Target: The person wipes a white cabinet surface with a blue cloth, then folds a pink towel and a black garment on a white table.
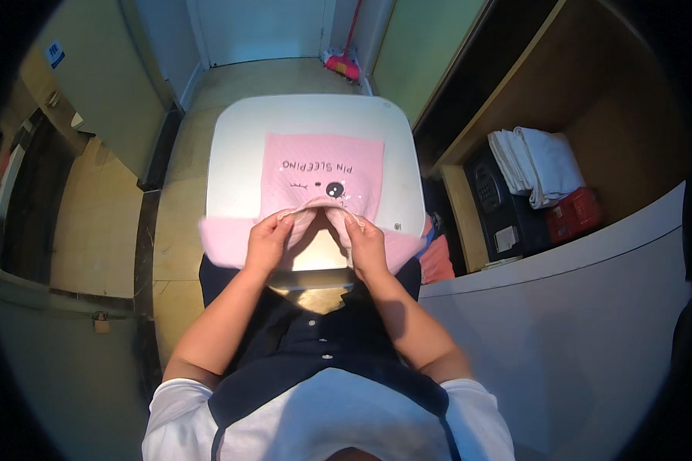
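A pink long-sleeved top (323,155) lies spread on a small white table (236,127), its neck end towards me. Dark lettering and a winking face are printed on its front, upside down from here. Between thumb and fingers, my left hand (268,239) pinches the left side of the neckline. On the other side my right hand (366,242) grips the neckline's edge. The collar is lifted and arched between the hands, so the table top shows beneath it. Both sleeves spread outwards along the near edge, partly behind my hands.
To the right, an open wooden cabinet (588,109) holds a black safe (487,187), folded white towels (539,164) and a red box (575,216). Coloured cloth (438,259) sits beside the table. A pink broom (343,66) stands near the far door (265,31). A padlock (101,324) hangs at left.
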A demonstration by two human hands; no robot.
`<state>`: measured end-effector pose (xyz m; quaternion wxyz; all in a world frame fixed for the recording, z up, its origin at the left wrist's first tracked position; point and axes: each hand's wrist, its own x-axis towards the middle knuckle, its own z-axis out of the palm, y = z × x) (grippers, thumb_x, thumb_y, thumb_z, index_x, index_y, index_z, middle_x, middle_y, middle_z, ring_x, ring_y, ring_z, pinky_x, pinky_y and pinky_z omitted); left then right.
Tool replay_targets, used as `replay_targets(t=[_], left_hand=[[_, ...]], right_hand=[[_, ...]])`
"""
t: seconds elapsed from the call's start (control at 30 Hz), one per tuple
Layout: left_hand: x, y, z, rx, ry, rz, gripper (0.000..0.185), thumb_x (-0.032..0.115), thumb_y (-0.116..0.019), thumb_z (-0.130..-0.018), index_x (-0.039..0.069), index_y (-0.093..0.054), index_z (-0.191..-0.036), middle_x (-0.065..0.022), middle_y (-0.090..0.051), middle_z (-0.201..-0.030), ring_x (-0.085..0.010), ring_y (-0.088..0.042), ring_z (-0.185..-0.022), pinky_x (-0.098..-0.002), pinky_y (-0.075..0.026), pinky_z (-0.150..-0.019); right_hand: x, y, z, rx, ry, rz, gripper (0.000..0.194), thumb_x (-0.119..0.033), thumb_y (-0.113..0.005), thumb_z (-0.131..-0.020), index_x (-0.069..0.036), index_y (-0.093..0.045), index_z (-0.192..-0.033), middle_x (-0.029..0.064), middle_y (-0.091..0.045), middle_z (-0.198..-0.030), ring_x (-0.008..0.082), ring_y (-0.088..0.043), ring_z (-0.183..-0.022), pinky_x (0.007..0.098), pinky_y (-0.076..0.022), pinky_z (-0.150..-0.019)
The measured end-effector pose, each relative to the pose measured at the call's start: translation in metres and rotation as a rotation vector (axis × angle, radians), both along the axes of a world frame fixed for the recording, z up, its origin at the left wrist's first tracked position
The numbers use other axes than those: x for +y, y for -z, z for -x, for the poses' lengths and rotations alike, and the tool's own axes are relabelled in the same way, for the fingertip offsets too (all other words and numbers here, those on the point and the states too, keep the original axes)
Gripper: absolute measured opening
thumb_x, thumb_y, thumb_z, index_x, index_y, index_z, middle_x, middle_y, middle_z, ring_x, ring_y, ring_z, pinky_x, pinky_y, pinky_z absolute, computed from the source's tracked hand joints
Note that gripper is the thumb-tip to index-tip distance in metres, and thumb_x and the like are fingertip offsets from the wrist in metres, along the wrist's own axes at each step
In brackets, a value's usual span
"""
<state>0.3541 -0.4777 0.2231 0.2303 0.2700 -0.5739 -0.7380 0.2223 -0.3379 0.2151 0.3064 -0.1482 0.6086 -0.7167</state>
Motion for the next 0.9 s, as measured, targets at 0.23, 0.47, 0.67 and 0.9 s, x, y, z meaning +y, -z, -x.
replay_targets(t=[0.23, 0.47, 0.67, 0.9], left_hand=[[0.055, -0.057, 0.027, 0.355, 0.016, -0.159, 0.041, 0.009, -0.049, -0.095, -0.003, -0.042, -0.134, -0.0079, -0.054, -0.123, -0.0107, -0.052, -0.104, -0.0248, -0.042, -0.092], [0.047, -0.055, 0.021, 0.36, 0.056, -0.045, 0.051, -0.002, -0.046, -0.091, -0.003, -0.031, -0.14, -0.0085, -0.054, -0.121, -0.0125, -0.052, -0.106, -0.0264, -0.043, -0.092], [0.019, -0.061, 0.011, 0.374, 0.15, 0.003, 0.042, -0.001, -0.044, -0.092, -0.003, -0.041, -0.133, -0.01, -0.053, -0.125, -0.0154, -0.05, -0.114, -0.0279, -0.039, -0.098], [-0.003, -0.081, 0.018, 0.44, 0.12, 0.148, 0.044, 0.003, -0.055, -0.085, 0.002, -0.046, -0.129, -0.0102, -0.054, -0.123, -0.0155, -0.051, -0.112, -0.0278, -0.04, -0.096]], right_hand=[[-0.007, -0.049, -0.025, 0.272, -0.098, 0.21, 0.039, -0.016, -0.045, -0.097, 0.008, -0.045, -0.128, 0.0119, -0.055, -0.119, 0.0137, -0.052, -0.106, 0.0269, -0.0413, -0.092], [-0.005, -0.058, -0.024, 0.223, -0.262, 0.327, 0.038, -0.01, -0.046, -0.095, 0.005, -0.045, -0.13, 0.0115, -0.053, -0.119, 0.0185, -0.054, -0.105, 0.0294, -0.042, -0.092], [-0.021, -0.088, 0.004, 0.981, -0.098, -0.006, 0.062, -0.004, -0.073, -0.072, -0.003, -0.047, -0.129, 0.0127, -0.053, -0.122, 0.0209, -0.053, -0.111, 0.0313, -0.0412, -0.096], [-0.058, -0.116, 0.019, 0.708, -0.338, -0.013, 0.045, -0.01, -0.079, -0.068, -0.003, -0.057, -0.106, 0.0079, -0.064, -0.096, 0.0155, -0.061, -0.087, 0.0283, -0.0491, -0.079]])
